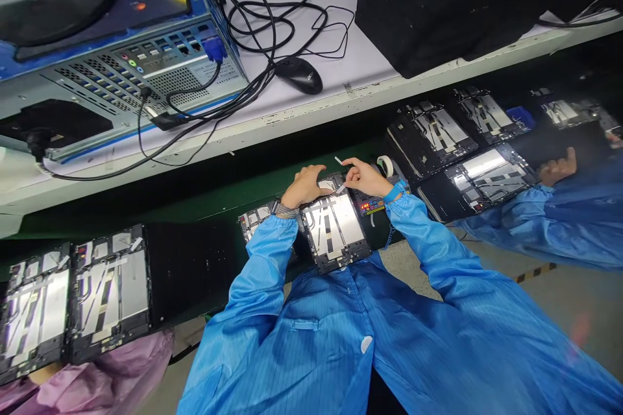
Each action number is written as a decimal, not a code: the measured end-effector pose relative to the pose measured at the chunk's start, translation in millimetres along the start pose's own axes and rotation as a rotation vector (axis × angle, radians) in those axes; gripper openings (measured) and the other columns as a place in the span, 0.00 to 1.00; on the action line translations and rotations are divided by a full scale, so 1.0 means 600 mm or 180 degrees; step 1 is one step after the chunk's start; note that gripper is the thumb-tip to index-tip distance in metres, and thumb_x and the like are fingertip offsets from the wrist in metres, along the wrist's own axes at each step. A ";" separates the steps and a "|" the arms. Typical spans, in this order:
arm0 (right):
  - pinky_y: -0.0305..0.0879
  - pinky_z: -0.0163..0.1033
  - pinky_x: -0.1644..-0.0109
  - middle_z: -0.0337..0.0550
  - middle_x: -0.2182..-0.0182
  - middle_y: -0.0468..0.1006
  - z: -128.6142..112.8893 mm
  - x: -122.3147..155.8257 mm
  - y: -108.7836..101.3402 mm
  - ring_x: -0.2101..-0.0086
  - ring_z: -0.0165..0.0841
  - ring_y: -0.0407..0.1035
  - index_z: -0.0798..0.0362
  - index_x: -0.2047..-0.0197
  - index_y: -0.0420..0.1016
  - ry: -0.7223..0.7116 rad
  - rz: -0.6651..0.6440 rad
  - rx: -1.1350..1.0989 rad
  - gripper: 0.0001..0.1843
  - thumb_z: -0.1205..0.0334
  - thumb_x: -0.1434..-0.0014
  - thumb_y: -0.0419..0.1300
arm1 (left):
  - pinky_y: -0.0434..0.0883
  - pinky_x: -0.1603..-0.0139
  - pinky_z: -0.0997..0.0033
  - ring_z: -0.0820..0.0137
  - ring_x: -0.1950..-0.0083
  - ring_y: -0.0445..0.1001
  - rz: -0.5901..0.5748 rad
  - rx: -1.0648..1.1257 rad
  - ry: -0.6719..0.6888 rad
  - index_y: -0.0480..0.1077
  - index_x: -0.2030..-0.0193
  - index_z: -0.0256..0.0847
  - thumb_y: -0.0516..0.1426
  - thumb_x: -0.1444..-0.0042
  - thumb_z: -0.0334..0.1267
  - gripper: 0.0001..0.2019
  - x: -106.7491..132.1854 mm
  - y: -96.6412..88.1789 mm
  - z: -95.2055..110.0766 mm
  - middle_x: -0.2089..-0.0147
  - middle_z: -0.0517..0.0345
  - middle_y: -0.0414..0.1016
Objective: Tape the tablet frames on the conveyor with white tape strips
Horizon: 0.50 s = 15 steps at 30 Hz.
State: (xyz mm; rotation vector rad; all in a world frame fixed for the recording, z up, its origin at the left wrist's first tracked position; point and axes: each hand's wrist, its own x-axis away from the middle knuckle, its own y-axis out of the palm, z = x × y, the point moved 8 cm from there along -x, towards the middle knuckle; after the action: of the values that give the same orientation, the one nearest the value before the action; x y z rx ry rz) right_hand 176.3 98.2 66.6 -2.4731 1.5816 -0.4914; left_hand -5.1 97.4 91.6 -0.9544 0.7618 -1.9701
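1. Well, the right hand (366, 179) had its fingers (351, 165) drawn narrow beside a thin white strip (337, 161), though I could not tell whether they actually gripped it.
2. The left hand (304, 187) curled over the top edge of an opened tablet (333, 232), apparently steadying it; whether it held firmly could not be told.
3. That tablet lay on a green belt (204, 204) just in front of the person's blue sleeves, its silver panels and dark strips showing.
4. Just beyond it sat a roll of tape (385, 166) and a small board with red lights (370, 205).
5. More opened tablets (109, 292) lined the belt on both sides, and a co-worker's hand (558, 167) rested near those on the far right.
6. Higher up, a shelf (302, 123) carried a computer case (160, 71) and a mouse (298, 74).
7. Judging by the hands, the step in hand was fitting small strips inside the tablet; the next move seemed to call for careful alignment and firm pressing.
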 end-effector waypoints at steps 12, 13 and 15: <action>0.65 0.33 0.64 0.33 0.71 0.77 0.001 -0.007 0.012 0.71 0.30 0.71 0.52 0.44 0.66 0.0163 0.0107 0.0135 0.28 0.74 0.49 0.63 | 0.58 0.28 0.54 0.54 0.28 0.61 0.0295 -0.0088 0.0072 0.63 0.30 0.45 0.60 0.38 0.52 0.32 0.010 0.015 0.003 0.30 0.47 0.66; 0.65 0.33 0.64 0.32 0.72 0.76 0.000 -0.007 0.012 0.71 0.30 0.71 0.52 0.45 0.66 0.0182 0.0109 0.0122 0.28 0.74 0.49 0.63 | 0.58 0.28 0.54 0.53 0.28 0.61 0.0263 -0.0121 0.0090 0.63 0.30 0.45 0.60 0.38 0.52 0.32 0.005 0.020 0.007 0.30 0.46 0.66; 0.65 0.34 0.64 0.32 0.72 0.76 -0.003 -0.005 0.011 0.71 0.30 0.71 0.52 0.46 0.66 0.0209 0.0119 0.0049 0.26 0.73 0.48 0.63 | 0.58 0.29 0.53 0.52 0.28 0.61 0.0217 -0.0180 0.0078 0.64 0.31 0.45 0.60 0.38 0.52 0.31 -0.001 0.027 0.011 0.30 0.46 0.66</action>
State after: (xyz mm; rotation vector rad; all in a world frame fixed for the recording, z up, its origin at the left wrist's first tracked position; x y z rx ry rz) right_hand 169.0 98.3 65.6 -2.4350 1.6389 -0.5827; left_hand 7.1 88.9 82.6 -0.9268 0.8570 -1.9133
